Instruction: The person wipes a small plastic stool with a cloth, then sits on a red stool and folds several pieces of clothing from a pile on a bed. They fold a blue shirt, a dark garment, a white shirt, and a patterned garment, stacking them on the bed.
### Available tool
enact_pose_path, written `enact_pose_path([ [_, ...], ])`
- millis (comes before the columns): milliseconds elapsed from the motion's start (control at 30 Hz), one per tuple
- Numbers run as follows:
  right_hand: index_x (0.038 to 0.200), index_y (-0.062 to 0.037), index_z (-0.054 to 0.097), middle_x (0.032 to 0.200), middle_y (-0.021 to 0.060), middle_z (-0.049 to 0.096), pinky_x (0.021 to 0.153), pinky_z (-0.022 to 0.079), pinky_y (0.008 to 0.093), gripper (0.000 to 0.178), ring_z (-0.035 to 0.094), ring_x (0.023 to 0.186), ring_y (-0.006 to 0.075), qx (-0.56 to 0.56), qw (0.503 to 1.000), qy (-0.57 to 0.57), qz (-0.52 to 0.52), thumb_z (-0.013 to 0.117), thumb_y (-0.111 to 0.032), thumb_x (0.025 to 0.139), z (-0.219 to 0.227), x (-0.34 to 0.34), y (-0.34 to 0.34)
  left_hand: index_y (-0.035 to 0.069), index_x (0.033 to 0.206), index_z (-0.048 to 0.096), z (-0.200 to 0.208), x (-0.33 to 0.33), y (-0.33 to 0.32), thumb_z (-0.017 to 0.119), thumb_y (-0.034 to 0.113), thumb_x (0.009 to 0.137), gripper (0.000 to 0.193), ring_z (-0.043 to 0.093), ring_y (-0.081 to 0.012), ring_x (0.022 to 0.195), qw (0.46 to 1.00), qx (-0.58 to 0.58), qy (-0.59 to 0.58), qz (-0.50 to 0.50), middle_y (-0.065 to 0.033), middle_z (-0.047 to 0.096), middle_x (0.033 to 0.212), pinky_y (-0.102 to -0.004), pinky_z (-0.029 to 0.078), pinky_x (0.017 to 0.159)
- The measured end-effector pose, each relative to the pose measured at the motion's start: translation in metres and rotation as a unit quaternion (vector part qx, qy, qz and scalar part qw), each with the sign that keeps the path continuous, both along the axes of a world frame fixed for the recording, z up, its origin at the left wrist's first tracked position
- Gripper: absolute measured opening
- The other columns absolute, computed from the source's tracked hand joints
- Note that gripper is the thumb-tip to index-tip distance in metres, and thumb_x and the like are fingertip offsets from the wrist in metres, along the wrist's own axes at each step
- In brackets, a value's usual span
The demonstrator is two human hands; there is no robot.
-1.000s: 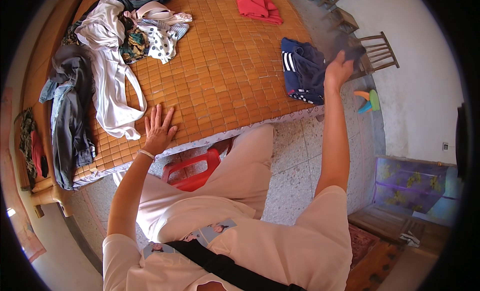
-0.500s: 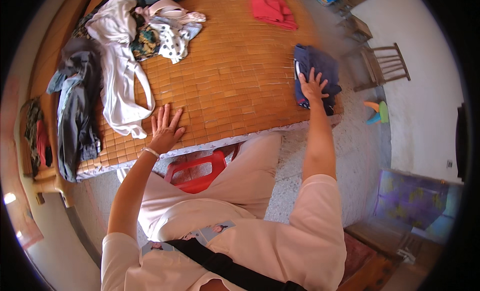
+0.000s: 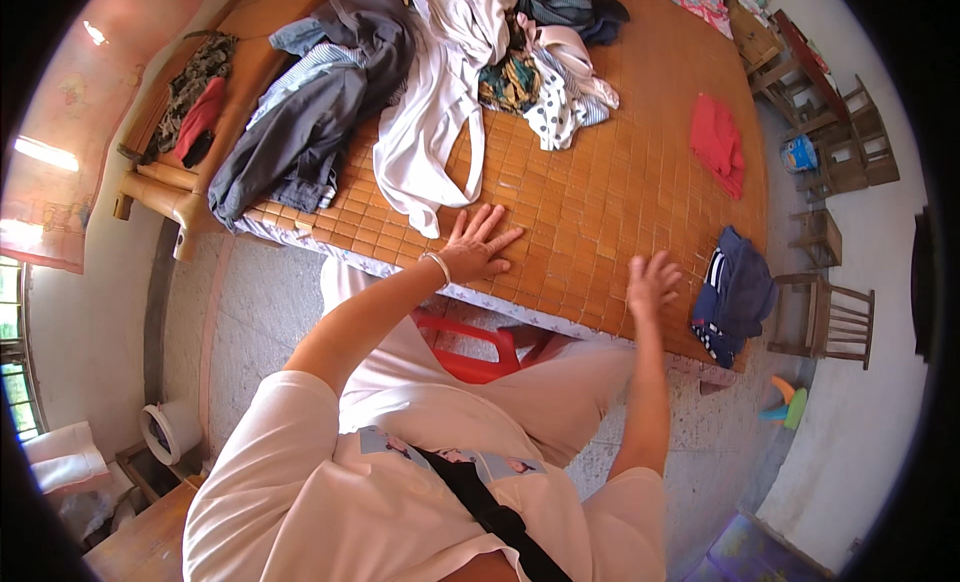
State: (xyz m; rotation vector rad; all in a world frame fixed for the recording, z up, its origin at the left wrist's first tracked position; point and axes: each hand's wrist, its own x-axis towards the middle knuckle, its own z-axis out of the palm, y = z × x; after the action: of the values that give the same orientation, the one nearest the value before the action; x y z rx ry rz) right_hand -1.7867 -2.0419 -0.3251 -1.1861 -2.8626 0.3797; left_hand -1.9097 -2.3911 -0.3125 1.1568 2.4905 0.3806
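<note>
While left fingers touch tiled mat, white garment rumpled.

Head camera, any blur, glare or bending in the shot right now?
Head view: right hand looks slightly blurred, left hand crisper; head view: bright glare patches on the pinkish curtain, left; head view: the brown bed mat's right edge bows outward; head view: corners go black.
</note>
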Motion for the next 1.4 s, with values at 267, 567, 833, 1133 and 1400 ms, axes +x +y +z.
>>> enact_pose_path([
  [267,0.146,-0.0163,0.021,0.152,0.0197,0.007,0.111,0.0,0.0539,0.067,0.005,0.141,0.0327,0.015,0.975,-0.015,0.222,0.04,-0.051,0.092,0.017,-0.012,-0.111,0.018,0.132,0.045,0.024,-0.034,-0.032,0.071,0.02,0.068,0.069,0.032,-0.0348,0.126,0.947,0.117,0.211,0.211,-0.0157,0.035,0.136,-0.0507,0.025,0.106],
  [567,0.144,-0.0099,0.027,0.151,0.0203,0.013,0.111,0.001,0.0525,0.066,0.008,0.141,0.0331,-0.01,0.979,0.006,0.203,0.04,-0.049,0.093,0.011,-0.019,-0.131,0.014,0.114,0.062,0.029,-0.042,-0.053,0.065,0.02,0.075,0.04,0.063,-0.0316,0.095,0.955,0.096,-0.06,0.273,-0.0166,0.066,0.101,-0.0396,0.049,0.082],
  [833,0.145,-0.0039,0.019,0.151,0.0199,0.016,0.11,0.021,0.0352,0.072,0.02,0.138,0.0284,-0.646,0.712,0.234,0.145,0.061,-0.023,0.09,0.053,-0.028,-0.22,-0.003,0.099,0.059,0.018,0.098,0.002,0.053,0.007,0.081,0.022,0.065,-0.0279,0.078,0.901,0.274,-0.329,0.066,-0.0195,0.065,0.085,-0.0383,0.051,0.071],
  [1133,0.118,0.0048,0.055,0.1,0.0056,0.063,0.078,0.047,0.0254,0.036,0.058,0.088,0.0103,-0.721,0.663,0.1,0.175,0.06,-0.005,0.083,0.104,0.002,-0.209,-0.001,0.094,0.063,0.079,0.067,-0.048,0.055,0.021,0.093,0.023,0.064,-0.0159,0.067,0.718,0.287,-0.631,0.064,-0.0078,0.065,0.086,-0.0298,0.053,0.071],
  [1400,0.108,0.0074,0.06,0.089,0.0042,0.064,0.071,0.045,0.0211,0.035,0.056,0.077,0.0078,-0.75,0.629,0.129,0.158,0.066,-0.012,0.079,0.169,0.043,-0.174,0.004,0.114,0.053,0.034,-0.014,-0.047,0.068,0.024,0.08,0.042,0.051,-0.0292,0.104,0.888,0.306,-0.02,0.343,-0.0164,0.053,0.109,-0.0403,0.043,0.087],
])
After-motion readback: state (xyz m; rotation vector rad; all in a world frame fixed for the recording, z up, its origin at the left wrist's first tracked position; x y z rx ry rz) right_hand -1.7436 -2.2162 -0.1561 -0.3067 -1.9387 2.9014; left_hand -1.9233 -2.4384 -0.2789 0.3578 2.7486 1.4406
